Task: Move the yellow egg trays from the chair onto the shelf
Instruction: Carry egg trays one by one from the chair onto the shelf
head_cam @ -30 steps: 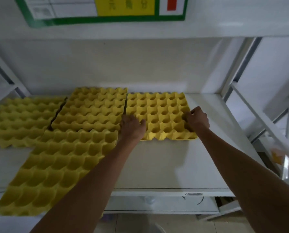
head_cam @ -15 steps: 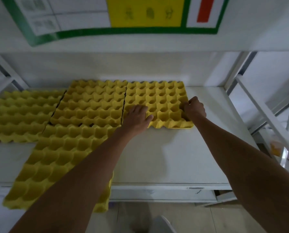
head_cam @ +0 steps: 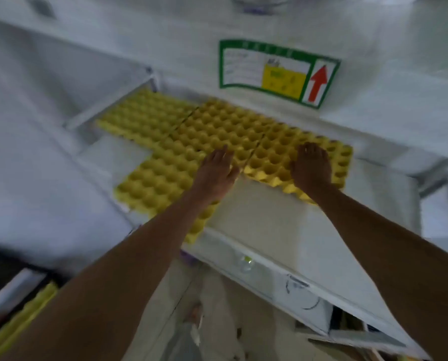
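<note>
Four yellow trays (head_cam: 217, 128) lie side by side on the white shelf (head_cam: 269, 217), edges touching; the front left one overhangs the shelf lip. Right hand (head_cam: 312, 168) rests flat, fingers spread, on the rightmost tray (head_cam: 275, 155). Left hand (head_cam: 216, 173) lies open across the seam beside it. A green-bordered sign (head_cam: 277, 71) with red arrow sits above. More trays (head_cam: 19, 319) show at lower left, blurred

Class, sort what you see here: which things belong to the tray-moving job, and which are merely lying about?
Job:
yellow egg trays
shelf
left hand
right hand
stacked trays at lower left

Lying about:
green-bordered sign with red arrow
clutter under the shelf
</note>
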`<state>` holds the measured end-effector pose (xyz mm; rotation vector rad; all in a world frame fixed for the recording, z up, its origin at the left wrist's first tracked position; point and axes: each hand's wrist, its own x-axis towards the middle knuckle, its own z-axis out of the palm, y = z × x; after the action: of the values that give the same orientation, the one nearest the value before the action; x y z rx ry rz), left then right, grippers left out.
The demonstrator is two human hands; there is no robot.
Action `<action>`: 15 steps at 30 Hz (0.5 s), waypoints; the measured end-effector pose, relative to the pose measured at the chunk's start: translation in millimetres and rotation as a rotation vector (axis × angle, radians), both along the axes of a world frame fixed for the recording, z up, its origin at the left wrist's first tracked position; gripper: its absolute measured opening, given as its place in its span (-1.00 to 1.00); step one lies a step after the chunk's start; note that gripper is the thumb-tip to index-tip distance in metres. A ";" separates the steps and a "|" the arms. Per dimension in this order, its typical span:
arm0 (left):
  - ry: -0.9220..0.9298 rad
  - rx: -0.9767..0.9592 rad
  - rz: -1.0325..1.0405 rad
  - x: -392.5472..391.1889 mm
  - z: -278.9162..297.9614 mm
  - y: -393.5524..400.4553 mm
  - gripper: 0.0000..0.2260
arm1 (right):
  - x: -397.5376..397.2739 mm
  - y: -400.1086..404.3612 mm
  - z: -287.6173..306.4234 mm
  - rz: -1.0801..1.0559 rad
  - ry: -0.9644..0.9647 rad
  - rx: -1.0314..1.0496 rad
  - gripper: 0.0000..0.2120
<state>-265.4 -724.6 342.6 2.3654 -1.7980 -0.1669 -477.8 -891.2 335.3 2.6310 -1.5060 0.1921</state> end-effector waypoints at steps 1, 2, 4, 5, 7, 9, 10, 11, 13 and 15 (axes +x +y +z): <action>0.042 -0.001 0.107 2.0 2.3 27.4 -0.46 | 14.2 11.4 0.6 0.073 0.006 0.018 -0.50; 0.082 -0.020 0.215 3.5 3.4 57.6 -0.48 | 28.1 26.9 1.9 0.147 0.009 0.042 -0.49; 0.100 -0.068 0.402 4.7 3.2 124.9 -0.49 | 54.6 65.8 5.5 0.319 0.026 0.081 -0.45; 0.102 -0.080 0.498 4.8 3.3 159.8 -0.49 | 67.4 88.4 7.6 0.405 0.030 0.096 -0.43; 0.112 -0.059 0.689 5.1 4.0 229.7 -0.47 | 88.3 138.6 11.5 0.563 0.040 0.129 -0.40; 0.096 0.048 0.805 2.3 4.2 301.1 -0.42 | 109.9 192.6 13.1 0.730 0.089 0.128 -0.40; 0.091 0.093 0.851 -0.3 3.1 337.7 -0.40 | 123.0 221.6 14.0 0.818 0.120 0.117 -0.40; 0.089 0.121 0.902 -4.1 1.6 373.7 -0.39 | 137.3 252.2 15.6 0.904 0.140 0.109 -0.40; 0.085 0.165 1.006 -15.4 -1.9 445.3 -0.40 | 167.9 318.6 19.0 1.070 0.150 0.091 -0.41; 0.092 0.259 1.094 -31.0 -7.5 512.7 -0.40 | 192.2 389.5 17.5 1.203 0.173 0.090 -0.43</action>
<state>-296.3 -211.9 335.2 3.0541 -0.2715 -0.3484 -285.6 -501.8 352.7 3.1093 0.2624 -0.0311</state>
